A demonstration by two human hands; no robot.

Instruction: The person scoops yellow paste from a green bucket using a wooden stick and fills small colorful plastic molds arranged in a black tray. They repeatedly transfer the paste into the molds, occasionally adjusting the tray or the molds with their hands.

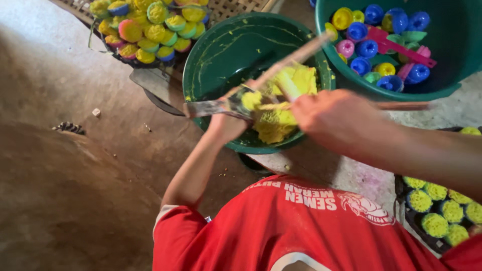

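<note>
A flat metal scraper [213,107], smeared w/ yellow dough, is held by the left hand [227,125] over the near rim of a dark green basin [211,55]; only the back of that hand is seen, so whether its fingers are fully wrapped round the blade can't be told. The right hand [334,116] is closed in a fist, fingers together, around a thin wooden stick [296,52] that slants up to the right across the basin (motion blur makes the grip approx.). A lump of yellow dough [283,108] is piled at the basin's near-right side, touching both tools. Yellow streaks are seen on the basin's inner wall.

At top left, a dark tray [150,61] is heaped w/ small filled moulds [150,27], mostly yellow-topped, in pink, blue and green cups. At top right, a teal tub [452,60] holds empty plastic moulds [374,47] in blue, pink and yellow. At lower right, ridged yellow-green cakes [437,211] are laid on another dark tray. A red shirt [291,231] fills the bottom edge. The floor [65,165] is bare brown earth/concrete.
</note>
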